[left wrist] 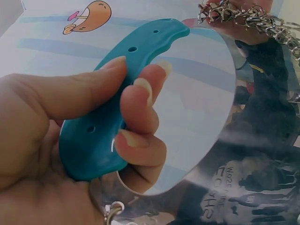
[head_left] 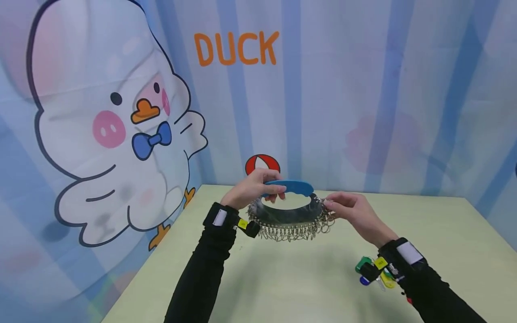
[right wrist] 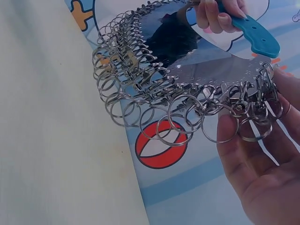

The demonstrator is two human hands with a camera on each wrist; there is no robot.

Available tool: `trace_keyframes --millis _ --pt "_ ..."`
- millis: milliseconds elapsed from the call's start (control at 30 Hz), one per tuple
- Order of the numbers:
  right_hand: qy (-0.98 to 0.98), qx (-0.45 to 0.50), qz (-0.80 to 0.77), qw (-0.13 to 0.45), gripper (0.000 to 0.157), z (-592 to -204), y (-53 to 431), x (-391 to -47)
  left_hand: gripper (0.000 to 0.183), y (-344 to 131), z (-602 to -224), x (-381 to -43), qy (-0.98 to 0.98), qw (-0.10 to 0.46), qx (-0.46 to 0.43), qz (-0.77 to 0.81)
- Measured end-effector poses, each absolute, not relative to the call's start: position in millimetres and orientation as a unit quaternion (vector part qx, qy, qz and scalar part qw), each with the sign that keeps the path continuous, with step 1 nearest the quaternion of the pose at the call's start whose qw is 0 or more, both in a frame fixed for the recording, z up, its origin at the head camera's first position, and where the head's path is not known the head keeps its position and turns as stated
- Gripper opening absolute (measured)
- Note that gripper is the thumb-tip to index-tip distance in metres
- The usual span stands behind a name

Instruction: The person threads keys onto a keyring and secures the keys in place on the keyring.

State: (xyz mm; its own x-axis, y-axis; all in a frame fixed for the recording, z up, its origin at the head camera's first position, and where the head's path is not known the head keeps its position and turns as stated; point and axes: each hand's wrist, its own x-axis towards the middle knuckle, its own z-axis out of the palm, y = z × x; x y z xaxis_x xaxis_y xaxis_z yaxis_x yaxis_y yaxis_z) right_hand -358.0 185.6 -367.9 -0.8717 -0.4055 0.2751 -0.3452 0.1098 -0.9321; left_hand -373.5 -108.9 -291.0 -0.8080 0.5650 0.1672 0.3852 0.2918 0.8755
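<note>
There are two hands [head_left: 261, 184] [head_left: 354, 211], two wristbands [head_left: 218, 219] [head_left: 405, 255], one blue-handled metal holder [head_left: 288, 216], dozens of rings [head_left: 288, 233], at least three plastic tags [head_left: 388, 281].

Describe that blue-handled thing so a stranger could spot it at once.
From the orange word DUCK on the backdrop, look down toward the pale table. Held above it is a curved metal plate with a blue handle. Unlike the small colourful pieces to the right, it's fringed with metal rings.

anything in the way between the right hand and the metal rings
Nothing visible: the right hand holds the metal rings at one end of the plate, while the left hand grips the blue handle. The small green thing lies nearer the camera, off to the side.
</note>
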Motion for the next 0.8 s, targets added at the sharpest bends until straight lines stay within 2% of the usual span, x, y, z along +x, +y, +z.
trace_keyframes --millis 500,800 --pt "0.728 -0.213 -0.649 0.057 0.03 -371.4 186.0 -359.0 0.01 -107.6 -290.9 -370.1 0.798 0.089 0.308 0.511" --pt "0.727 -0.232 -0.643 0.073 0.026 -373.4 189.0 -356.7 0.012 -106.1 -288.9 -369.9 0.799 0.082 0.321 0.502"
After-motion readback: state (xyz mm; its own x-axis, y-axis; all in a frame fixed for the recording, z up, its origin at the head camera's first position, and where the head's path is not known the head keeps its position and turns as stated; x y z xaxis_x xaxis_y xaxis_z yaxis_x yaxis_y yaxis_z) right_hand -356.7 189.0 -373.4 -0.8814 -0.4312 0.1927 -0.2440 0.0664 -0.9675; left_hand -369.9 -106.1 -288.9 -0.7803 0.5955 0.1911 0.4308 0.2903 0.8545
